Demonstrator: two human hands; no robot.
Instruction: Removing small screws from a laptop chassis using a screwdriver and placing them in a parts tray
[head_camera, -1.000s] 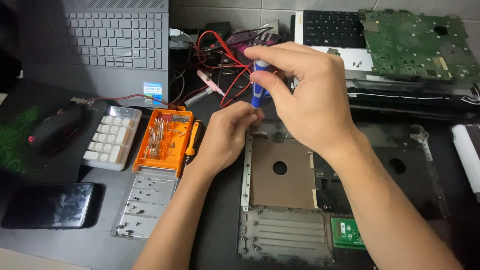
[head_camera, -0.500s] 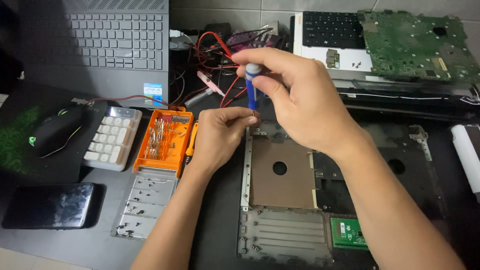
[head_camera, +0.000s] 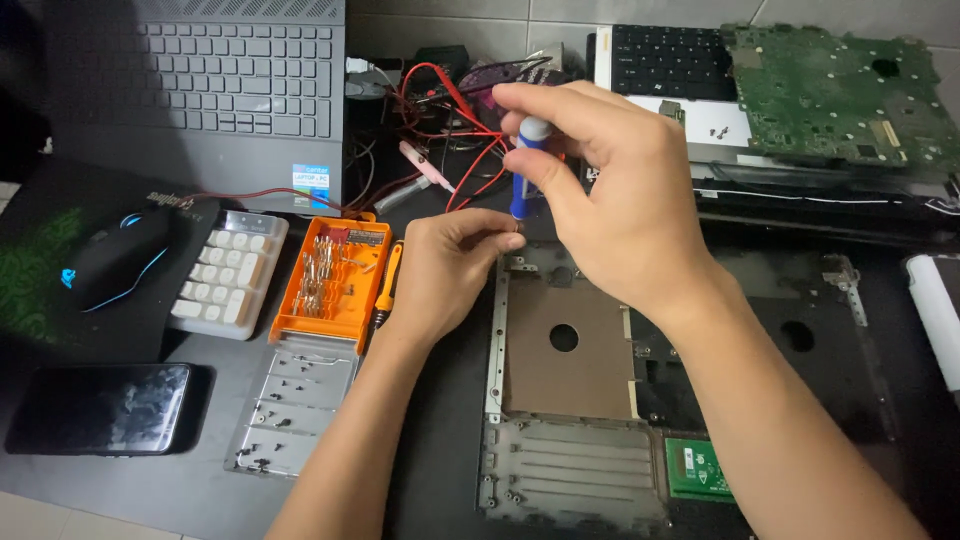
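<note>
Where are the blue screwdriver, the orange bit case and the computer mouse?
blue screwdriver (head_camera: 519, 190): head view, on its blue shaft below the right hand's fingers.
orange bit case (head_camera: 330, 285): head view, on the row of metal bits.
computer mouse (head_camera: 115, 258): head view, on its black back.

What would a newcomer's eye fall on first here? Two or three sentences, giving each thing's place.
At centre, the right hand holds a blue screwdriver upright over the top left corner of an opened laptop base, with the left hand beside its tip. Left of them lies an orange bit case; a green circuit board lies top right.
</note>
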